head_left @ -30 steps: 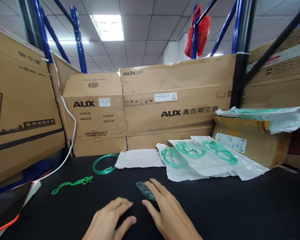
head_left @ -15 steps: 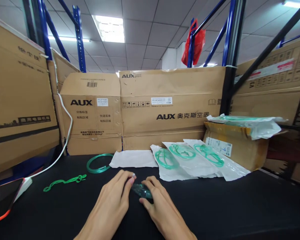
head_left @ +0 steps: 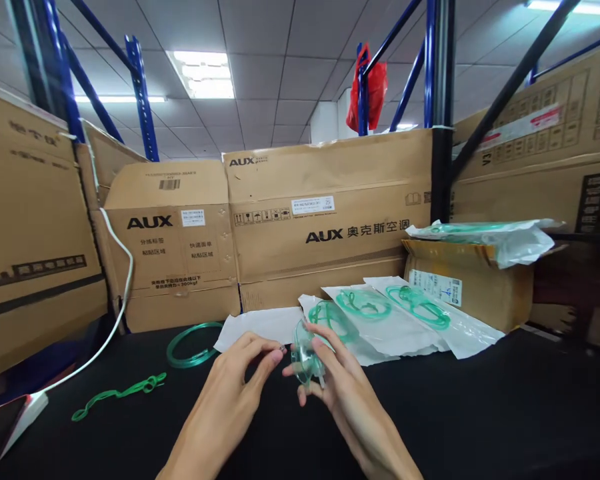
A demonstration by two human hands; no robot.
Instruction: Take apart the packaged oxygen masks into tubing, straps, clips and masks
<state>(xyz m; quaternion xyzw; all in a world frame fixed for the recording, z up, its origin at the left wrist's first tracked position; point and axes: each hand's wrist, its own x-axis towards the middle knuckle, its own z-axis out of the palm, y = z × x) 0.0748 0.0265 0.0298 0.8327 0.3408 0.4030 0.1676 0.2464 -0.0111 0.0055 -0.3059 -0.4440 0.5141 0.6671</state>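
A clear green oxygen mask (head_left: 307, 360) is raised just above the black table, with the fingers of my right hand (head_left: 337, 373) curled around it. My left hand (head_left: 247, 373) pinches a small shiny piece (head_left: 283, 349) between thumb and forefinger, close beside the mask's left edge. It is too small to name. Left of my hands lies a coil of green tubing (head_left: 193, 347), and nearer to me a bunched green elastic cord (head_left: 120, 393). A flat white pouch (head_left: 260, 327) lies behind my left hand.
Several white pouches with green tubing, one of them a clear-fronted pouch (head_left: 365, 303), overlap at the back right. Beside them stands an open cardboard box (head_left: 500, 287) with more pouches on top. Large cartons (head_left: 325, 240) wall the back. A phone (head_left: 3, 427) and white cable (head_left: 125, 280) are left.
My right hand has lifted and turned the mask upright, away from the table top. My left hand has shifted slightly right, still pinching. The whole view has turned a little.
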